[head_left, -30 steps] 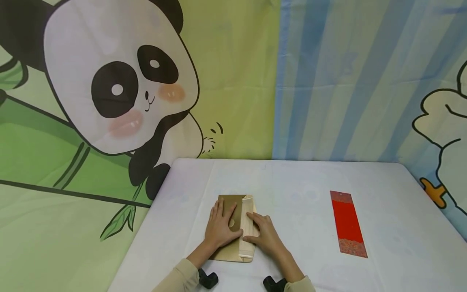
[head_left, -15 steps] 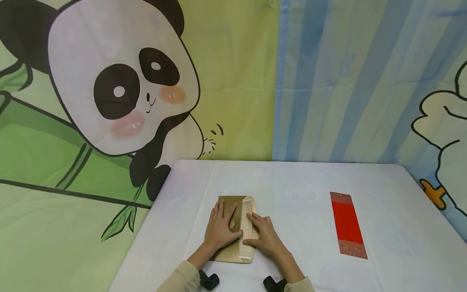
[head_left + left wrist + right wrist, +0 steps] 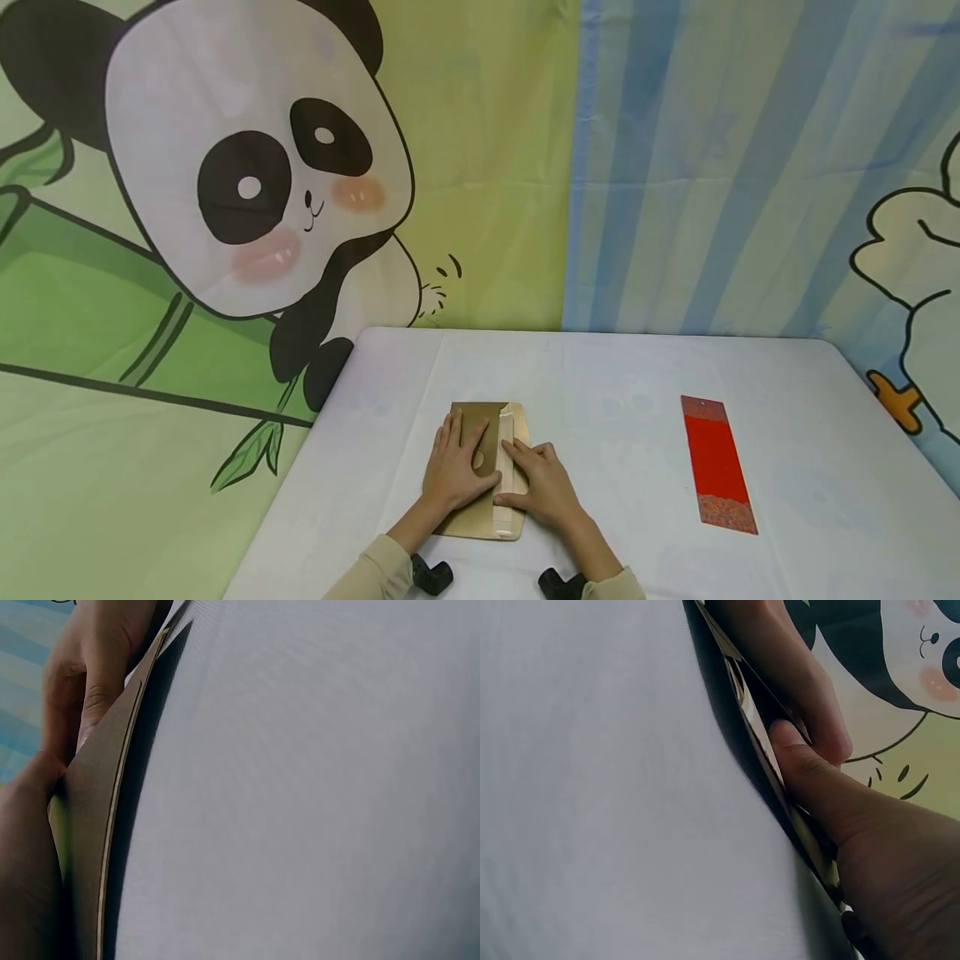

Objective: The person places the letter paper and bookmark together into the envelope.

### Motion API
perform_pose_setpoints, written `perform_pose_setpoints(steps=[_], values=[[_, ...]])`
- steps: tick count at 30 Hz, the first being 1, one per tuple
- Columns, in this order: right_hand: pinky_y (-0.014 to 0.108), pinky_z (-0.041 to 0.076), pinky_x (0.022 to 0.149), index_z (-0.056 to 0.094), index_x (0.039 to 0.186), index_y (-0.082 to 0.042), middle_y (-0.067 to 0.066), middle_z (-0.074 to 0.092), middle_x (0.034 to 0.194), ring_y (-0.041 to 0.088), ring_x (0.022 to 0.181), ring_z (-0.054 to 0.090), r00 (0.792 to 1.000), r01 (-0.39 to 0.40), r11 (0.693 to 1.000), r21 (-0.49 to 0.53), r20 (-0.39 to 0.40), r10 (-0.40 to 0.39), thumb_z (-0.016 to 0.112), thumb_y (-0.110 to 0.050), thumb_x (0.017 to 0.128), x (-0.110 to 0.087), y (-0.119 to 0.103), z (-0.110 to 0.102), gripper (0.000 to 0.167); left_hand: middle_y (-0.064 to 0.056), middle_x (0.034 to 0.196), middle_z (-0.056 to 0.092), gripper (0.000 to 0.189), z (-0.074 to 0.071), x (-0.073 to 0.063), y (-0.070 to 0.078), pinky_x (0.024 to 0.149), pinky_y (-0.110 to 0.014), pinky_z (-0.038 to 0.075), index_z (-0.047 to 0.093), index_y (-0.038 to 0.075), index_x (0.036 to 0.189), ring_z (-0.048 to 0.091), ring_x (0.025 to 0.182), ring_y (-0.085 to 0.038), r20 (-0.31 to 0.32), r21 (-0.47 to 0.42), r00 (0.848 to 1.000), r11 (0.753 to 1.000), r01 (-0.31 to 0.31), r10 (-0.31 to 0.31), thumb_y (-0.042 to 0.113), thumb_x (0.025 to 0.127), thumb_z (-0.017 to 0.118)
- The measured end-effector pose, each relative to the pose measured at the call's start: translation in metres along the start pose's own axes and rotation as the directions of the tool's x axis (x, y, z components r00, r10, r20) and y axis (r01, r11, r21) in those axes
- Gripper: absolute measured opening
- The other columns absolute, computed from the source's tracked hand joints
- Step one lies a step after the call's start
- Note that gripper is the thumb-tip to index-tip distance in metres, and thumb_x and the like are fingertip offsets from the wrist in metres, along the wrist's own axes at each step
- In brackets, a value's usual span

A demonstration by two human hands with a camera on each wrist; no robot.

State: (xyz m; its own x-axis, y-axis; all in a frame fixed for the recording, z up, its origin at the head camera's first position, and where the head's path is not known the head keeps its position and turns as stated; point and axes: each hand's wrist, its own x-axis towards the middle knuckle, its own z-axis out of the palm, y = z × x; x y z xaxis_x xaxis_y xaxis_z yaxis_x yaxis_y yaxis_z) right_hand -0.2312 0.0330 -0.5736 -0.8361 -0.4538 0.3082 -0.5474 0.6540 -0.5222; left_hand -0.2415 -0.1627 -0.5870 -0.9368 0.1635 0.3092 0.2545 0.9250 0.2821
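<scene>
Envelope (image 3: 489, 454) lies left of the red strip (image 3: 719, 462), left hand (image 3: 452, 471) spread flat on it, right hand (image 3: 546, 485) pressing its flap (image 3: 506, 427), thumb and forefinger apart; uneven pressure could skew the fold, slack left-hand pressure could let it slide.

1. No text, label, brand or number can be read in any view.
2. Brown paper (image 3: 491, 448): a pale round spot, partly covered, with no legible characters.
3. Red strip (image 3: 720, 460): patterned print at both ends, too small to tell whether it includes lettering.
4. Backdrop (image 3: 491, 150): cartoon drawings only, with short strokes beside the panda (image 3: 172, 108).
</scene>
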Motion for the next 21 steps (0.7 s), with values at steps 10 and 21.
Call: perform_pose_setpoints(steps=[10, 21], values=[[0.033, 0.041, 0.083, 0.036, 0.143, -0.011, -0.002, 0.044, 0.137, 0.011, 0.096, 0.036, 0.993, -0.047, 0.98, 0.194, 0.115, 0.025, 0.077, -0.052, 0.063, -0.005, 0.005, -0.012, 0.098, -0.021, 0.15, 0.017, 0.089, -0.001, -0.001, 0.003, 0.109, -0.047, 0.016, 0.033, 0.021, 0.145, 0.013, 0.137, -0.037, 0.008, 0.0, 1.0, 1.0, 0.015, -0.015, 0.063, 0.07, 0.057], [0.034, 0.039, 0.083, 0.038, 0.142, -0.009, 0.001, 0.037, 0.144, 0.01, 0.095, 0.037, 0.993, 0.07, 0.994, 0.078, 0.089, -0.077, 0.071, -0.062, 0.061, 0.0, 0.006, -0.007, 0.102, -0.019, 0.151, 0.011, 0.103, -0.002, 0.001, 0.002, 0.11, -0.043, 0.014, 0.023, 0.004, 0.146, 0.009, 0.139, -0.034, 0.052, 0.013, 0.997, 0.999, 0.052, -0.053, 0.066, 0.07, 0.056]])
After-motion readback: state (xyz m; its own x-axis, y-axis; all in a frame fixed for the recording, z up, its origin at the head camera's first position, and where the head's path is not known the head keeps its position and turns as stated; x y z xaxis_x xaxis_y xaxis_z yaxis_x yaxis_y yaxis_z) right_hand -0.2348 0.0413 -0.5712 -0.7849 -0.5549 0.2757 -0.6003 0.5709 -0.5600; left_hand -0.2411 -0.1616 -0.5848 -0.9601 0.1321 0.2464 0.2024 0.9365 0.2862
